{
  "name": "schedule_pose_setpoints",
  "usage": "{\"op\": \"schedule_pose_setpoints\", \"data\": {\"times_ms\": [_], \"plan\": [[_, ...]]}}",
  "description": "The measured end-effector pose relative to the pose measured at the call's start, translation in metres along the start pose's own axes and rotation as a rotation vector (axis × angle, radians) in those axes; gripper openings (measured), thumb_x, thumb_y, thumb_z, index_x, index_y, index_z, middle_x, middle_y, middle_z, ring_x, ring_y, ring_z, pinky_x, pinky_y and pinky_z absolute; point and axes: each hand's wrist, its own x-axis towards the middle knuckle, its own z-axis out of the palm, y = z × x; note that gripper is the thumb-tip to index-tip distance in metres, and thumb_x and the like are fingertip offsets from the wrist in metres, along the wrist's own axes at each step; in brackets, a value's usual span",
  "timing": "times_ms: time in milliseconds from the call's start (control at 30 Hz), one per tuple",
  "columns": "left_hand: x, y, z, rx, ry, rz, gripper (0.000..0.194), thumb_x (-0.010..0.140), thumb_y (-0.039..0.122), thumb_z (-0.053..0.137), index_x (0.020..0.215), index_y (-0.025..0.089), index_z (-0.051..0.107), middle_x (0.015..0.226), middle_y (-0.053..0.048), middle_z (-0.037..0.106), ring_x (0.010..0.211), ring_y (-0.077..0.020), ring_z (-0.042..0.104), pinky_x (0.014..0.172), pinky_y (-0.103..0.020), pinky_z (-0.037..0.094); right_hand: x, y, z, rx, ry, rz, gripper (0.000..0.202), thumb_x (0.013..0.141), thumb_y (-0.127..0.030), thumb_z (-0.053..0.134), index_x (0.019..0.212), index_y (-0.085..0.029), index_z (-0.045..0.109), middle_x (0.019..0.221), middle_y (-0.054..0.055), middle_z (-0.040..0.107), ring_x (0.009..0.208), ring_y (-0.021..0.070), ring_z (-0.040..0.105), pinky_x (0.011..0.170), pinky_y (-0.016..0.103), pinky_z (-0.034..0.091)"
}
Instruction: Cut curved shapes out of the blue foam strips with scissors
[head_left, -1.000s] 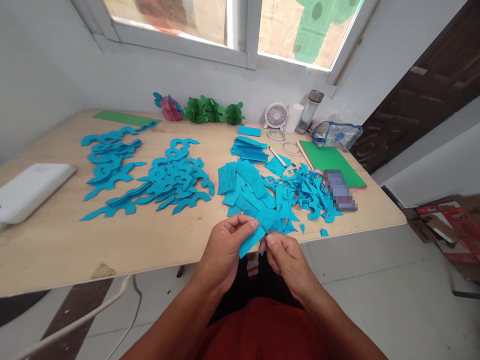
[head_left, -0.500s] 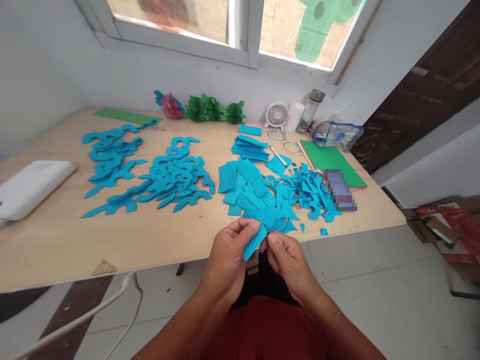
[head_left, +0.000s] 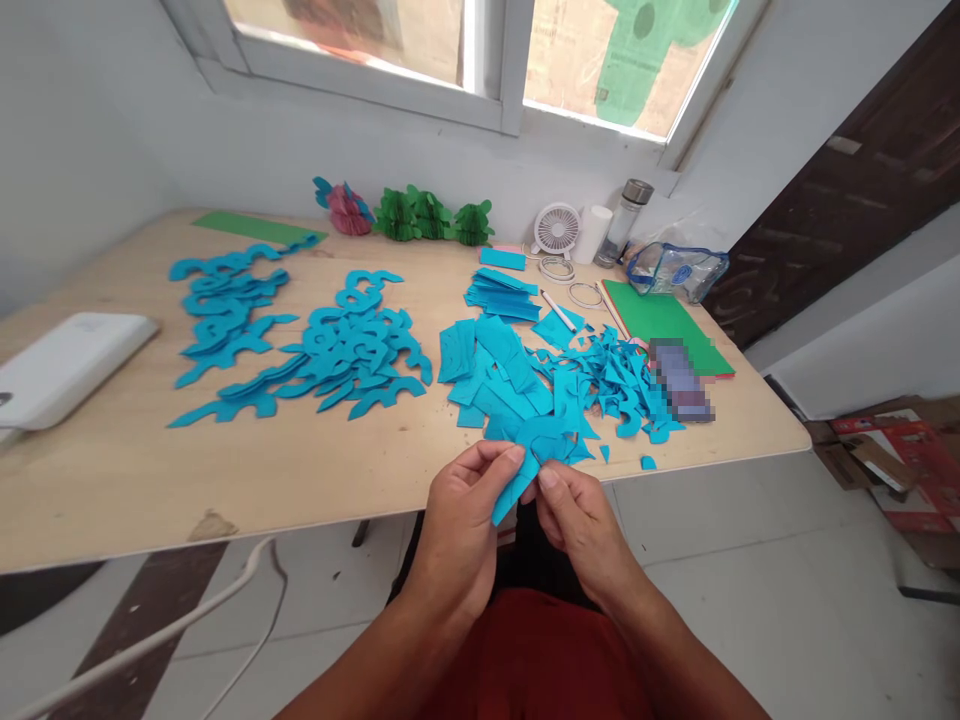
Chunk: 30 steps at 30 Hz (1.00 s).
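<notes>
Over the table's front edge, my left hand [head_left: 469,500] pinches a folded piece of blue paper [head_left: 519,482] between thumb and fingers. Its upper part has a curved outline and overlaps other blue paper behind it. My right hand [head_left: 574,505] is closed against the paper's right edge, thumb on top. A small dark sliver shows at its fingertips, but what it grips is mostly hidden. Just beyond lie blue paper sheets [head_left: 491,375] and a heap of blue scraps [head_left: 611,370]. To the left are wavy blue cut-outs [head_left: 349,350] in a pile.
More wavy cut-outs [head_left: 232,300] lie farther left, near a white device [head_left: 75,360]. Along the back stand green paper ornaments [head_left: 431,215], a small fan [head_left: 557,230] and a bottle [head_left: 626,220]. A white pen [head_left: 559,310], green sheets [head_left: 660,325] and a phone [head_left: 681,380] lie right.
Both hands and the paper have shifted very slightly right in the picture, as the view moved a little. The grips look the same.
</notes>
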Motion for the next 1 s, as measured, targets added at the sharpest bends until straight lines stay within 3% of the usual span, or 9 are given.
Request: {"op": "schedule_pose_setpoints", "data": {"times_ms": [267, 733, 1000], "plan": [[-0.0017, -0.0084, -0.0054, -0.099, -0.014, -0.079, 0.018, 0.073, 0.027, 0.071, 0.066, 0.016, 0.059, 0.056, 0.005, 0.049, 0.05, -0.0071, 0.038, 0.047, -0.019, 0.031, -0.0008, 0.0048, 0.0008, 0.089, -0.025, 0.005, 0.043, 0.091, -0.05, 0.046, 0.061, -0.02, 0.04, 0.047, -0.009, 0.03, 0.042, 0.0075, 0.022, 0.04, 0.023, 0.016], [-0.0002, -0.0102, -0.0058, 0.026, 0.036, 0.041, 0.019, 0.072, 0.029, 0.072, 0.067, 0.016, 0.059, 0.063, 0.002, 0.056, 0.062, -0.0105, 0.049, 0.059, -0.022, 0.04, 0.0017, 0.0013, -0.0016, 0.055, -0.059, -0.011, 0.041, 0.093, -0.046, 0.046, 0.063, -0.02, 0.039, 0.049, -0.009, 0.03, 0.043, 0.0075, 0.022, 0.041, 0.024, 0.016], [-0.002, -0.0101, -0.0047, -0.012, 0.048, 0.02, 0.018, 0.071, 0.027, 0.072, 0.066, 0.016, 0.059, 0.061, 0.003, 0.055, 0.059, -0.0095, 0.048, 0.058, -0.021, 0.041, 0.0012, 0.0033, -0.0026, 0.055, -0.057, -0.031, 0.039, 0.094, -0.044, 0.046, 0.064, -0.019, 0.041, 0.05, -0.008, 0.03, 0.045, 0.0076, 0.022, 0.041, 0.023, 0.016]]}}
